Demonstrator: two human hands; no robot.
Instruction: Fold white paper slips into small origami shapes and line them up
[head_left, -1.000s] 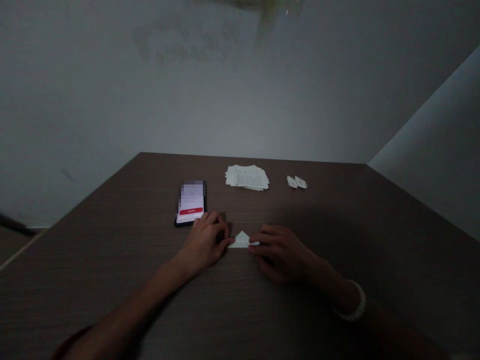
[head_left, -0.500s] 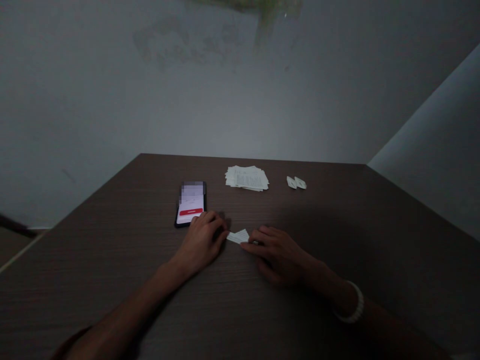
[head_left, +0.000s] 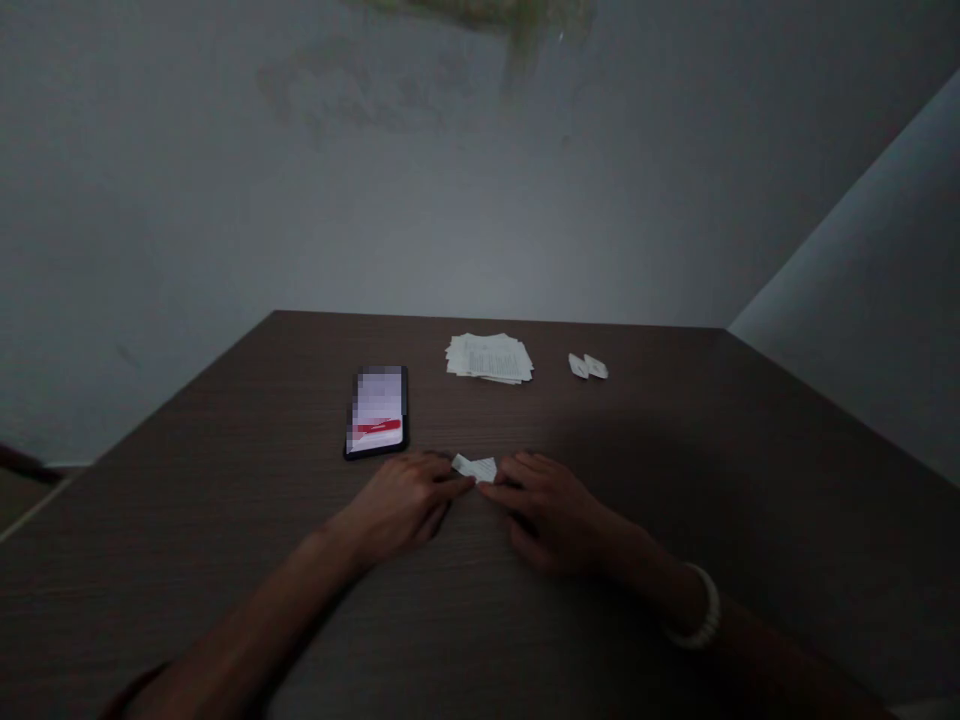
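Note:
A small folded piece of printed paper (head_left: 480, 468) lies on the dark wood-grain table (head_left: 465, 620), between my two hands. My left hand (head_left: 412, 497) is closed on its left end, with the index finger along the near edge. At the right end, my right hand (head_left: 547, 507) pinches the paper, its thumb and some fingertips partly hidden. Both hands rest low at the tabletop, their fingertips close together. A pale beaded bracelet (head_left: 705, 605) circles my right wrist.
A phone (head_left: 377, 410) with a lit screen lies just beyond my left hand. Farther back is a loose stack of printed paper pieces (head_left: 489, 358). Two small folded papers (head_left: 587, 366) sit to its right. A stained wall (head_left: 465, 220) rises behind the table's far edge.
My left hand has come down from beside the phone and its index finger now lies along the paper's near edge. The paper's left end now sticks up. My right hand has barely moved.

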